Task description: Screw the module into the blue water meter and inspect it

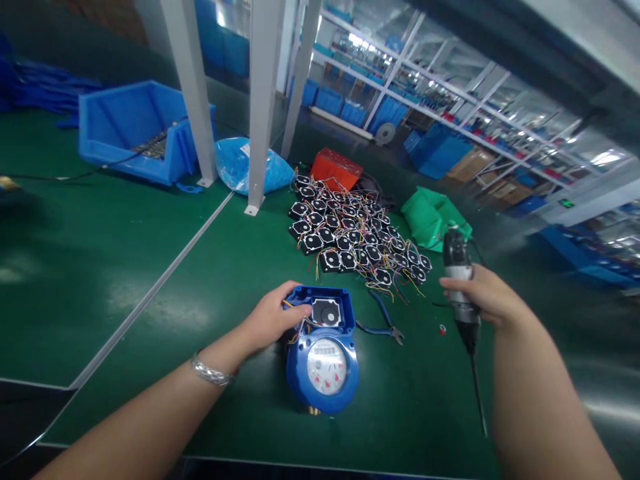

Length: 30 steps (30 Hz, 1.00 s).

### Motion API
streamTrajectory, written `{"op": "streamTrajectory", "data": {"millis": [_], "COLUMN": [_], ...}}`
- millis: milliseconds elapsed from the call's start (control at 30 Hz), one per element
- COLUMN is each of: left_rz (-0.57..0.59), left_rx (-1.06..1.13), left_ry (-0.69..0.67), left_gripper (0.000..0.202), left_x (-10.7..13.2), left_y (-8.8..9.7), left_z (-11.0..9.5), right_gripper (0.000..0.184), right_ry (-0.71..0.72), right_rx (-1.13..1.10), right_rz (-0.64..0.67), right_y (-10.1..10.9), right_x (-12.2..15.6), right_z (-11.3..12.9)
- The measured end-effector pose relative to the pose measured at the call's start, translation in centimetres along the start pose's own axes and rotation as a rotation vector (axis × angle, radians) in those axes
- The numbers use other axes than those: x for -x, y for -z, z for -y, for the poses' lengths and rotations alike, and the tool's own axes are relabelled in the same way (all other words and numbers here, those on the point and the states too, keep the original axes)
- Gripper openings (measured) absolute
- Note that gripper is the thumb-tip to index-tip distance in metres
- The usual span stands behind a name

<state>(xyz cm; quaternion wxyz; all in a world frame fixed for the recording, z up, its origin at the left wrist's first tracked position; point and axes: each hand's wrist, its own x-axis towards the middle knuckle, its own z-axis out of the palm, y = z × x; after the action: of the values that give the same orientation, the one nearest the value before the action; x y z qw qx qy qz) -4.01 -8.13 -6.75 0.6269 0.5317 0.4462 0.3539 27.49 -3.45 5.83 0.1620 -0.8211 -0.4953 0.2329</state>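
A blue water meter point(295, 373) lies on the green bench, its round dial facing up and its upper box uncovered. Inside that box sits a black module point(326, 313) with a white edge and coloured wires. My left hand point(275, 313) grips the left side of the box, thumb resting by the module and wires. Off to the right, my right hand point(483, 293) is wrapped round an electric screwdriver point(459, 287), whose long bit points down toward the bench. A pair of blue-handled cutting pliers point(383, 320) lies right of the meter.
Several black modules with wires point(350, 233) are spread behind the meter. Beyond them are an orange box point(336, 170), a green bag point(430, 213) and a blue plastic bag point(233, 167). Metal posts point(265, 100) rise near a blue bin point(130, 127). A small red roll point(443, 329) lies near the screwdriver.
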Motion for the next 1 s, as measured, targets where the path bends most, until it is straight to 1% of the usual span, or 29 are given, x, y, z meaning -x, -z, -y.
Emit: {"op": "streamTrajectory", "data": {"millis": [67, 133, 200, 267, 333, 367, 433, 500, 533, 567, 600, 633, 667, 700, 733, 767, 833, 900, 933, 1000], "left_rz": [0.077, 0.154, 0.206, 0.226, 0.211, 0.197, 0.174, 0.186, 0.204, 0.230, 0.259, 0.290, 0.316, 0.332, 0.336, 0.327, 0.286, 0.260, 0.266, 0.294], "left_rx": [0.079, 0.161, 0.208, 0.241, 0.284, 0.308, 0.341, 0.352, 0.354, 0.354, 0.356, 0.359, 0.364, 0.364, 0.358, 0.348, 0.319, 0.293, 0.285, 0.256], "left_ry": [0.029, 0.065, 0.086, 0.102, 0.133, 0.155, 0.189, 0.193, 0.187, 0.179, 0.171, 0.167, 0.164, 0.161, 0.156, 0.145, 0.105, 0.057, 0.041, 0.012], "left_gripper": [0.042, 0.046, 0.048, 0.053, 0.062, 0.068, 0.075, 0.076, 0.074, 0.072, 0.069, 0.068, 0.067, 0.067, 0.068, 0.069, 0.070, 0.069, 0.070, 0.070], "left_x": [0.0, 0.0, 0.1, 0.1, 0.1, 0.1, 0.1, 0.1, 0.1, 0.1, 0.1, 0.1, 0.1, 0.1, 0.0, -0.1, -0.3, -0.4, -0.4, -0.2], "left_y": [0.3, 0.7, 0.9, 1.0, 1.0, 1.0, 0.9, 0.9, 1.0, 1.1, 1.2, 1.3, 1.4, 1.5, 1.5, 1.4, 1.3, 1.1, 1.1, 1.0], "left_z": [-0.1, -0.1, -0.2, -0.2, -0.3, -0.3, -0.2, -0.1, 0.0, 0.0, 0.1, 0.1, 0.1, 0.1, 0.2, 0.2, 0.5, 0.8, 1.0, 1.2], "right_gripper": [0.021, 0.024, 0.025, 0.029, 0.037, 0.039, 0.043, 0.047, 0.049, 0.050, 0.048, 0.047, 0.055, 0.065, 0.074, 0.080, 0.084, 0.085, 0.087, 0.089], "right_ry": [-0.140, -0.247, -0.305, -0.333, -0.345, -0.346, -0.323, -0.239, -0.172, -0.091, -0.012, 0.083, 0.209, 0.294, 0.340, 0.372, 0.380, 0.376, 0.369, 0.365], "right_rx": [0.159, 0.297, 0.382, 0.426, 0.448, 0.454, 0.458, 0.433, 0.404, 0.343, 0.261, 0.140, -0.110, -0.291, -0.411, -0.523, -0.693, -0.878, -0.956, -1.047], "right_rz": [-0.041, -0.070, -0.064, -0.044, -0.046, -0.068, -0.155, -0.241, -0.248, -0.209, -0.127, 0.005, 0.217, 0.399, 0.530, 0.630, 0.746, 0.811, 0.826, 0.809], "right_y": [-0.7, -1.5, -2.3, -3.0, -3.5, -3.7, -4.0, -4.6, -5.2, -5.9, -6.7, -7.7, -8.7, -9.8, -10.8, -11.7, -13.3, -14.3, -14.7, -15.2], "right_x": [-2.2, -3.9, -4.9, -5.3, -5.1, -4.7, -3.5, -1.5, -0.3, 1.1, 2.5, 3.9, 5.3, 6.5, 7.5, 8.4, 9.3, 9.5, 9.6, 9.6], "right_z": [-3.5, -6.4, -8.5, -9.7, -10.0, -9.7, -8.7, -7.0, -6.0, -5.1, -4.2, -3.4, -2.7, -2.1, -1.6, -1.3, -0.8, -0.7, -0.8, -1.2]}}
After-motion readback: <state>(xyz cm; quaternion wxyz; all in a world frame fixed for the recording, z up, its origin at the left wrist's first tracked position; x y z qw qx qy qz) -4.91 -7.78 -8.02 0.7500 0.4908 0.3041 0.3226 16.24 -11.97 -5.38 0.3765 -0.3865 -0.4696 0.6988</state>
